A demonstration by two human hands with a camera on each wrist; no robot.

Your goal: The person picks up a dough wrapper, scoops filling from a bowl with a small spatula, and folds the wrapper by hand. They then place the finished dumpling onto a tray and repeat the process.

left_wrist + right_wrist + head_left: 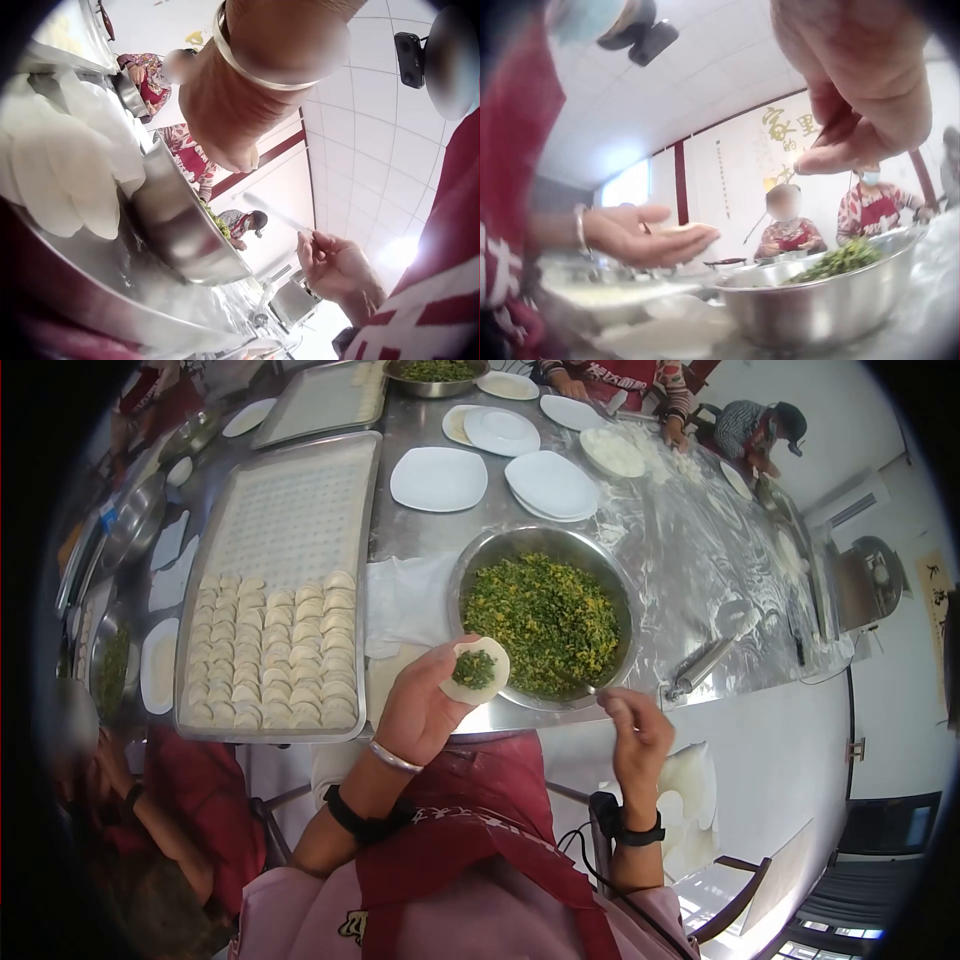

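A round dumpling wrapper (498,686) lies on the fingers of my left hand (428,698), with a mound of chopped green filling (474,670) at its middle. Seen from the right wrist, that left hand (641,238) is held palm up and its fingers are nearly straight under the wrapper. My right hand (640,735) pinches a thin metal utensil (591,689) by its end; the utensil's far end lies over the filling bowl. This large steel bowl (628,622) is full of chopped green and yellow filling and stands just beyond both hands.
A metal tray (290,490) with rows of folded dumplings (285,650) stands left of the bowl. White plates (438,480) sit behind it. Flour covers the table (690,560) at right, where a metal-handled tool (700,665) lies. Other people work around the table.
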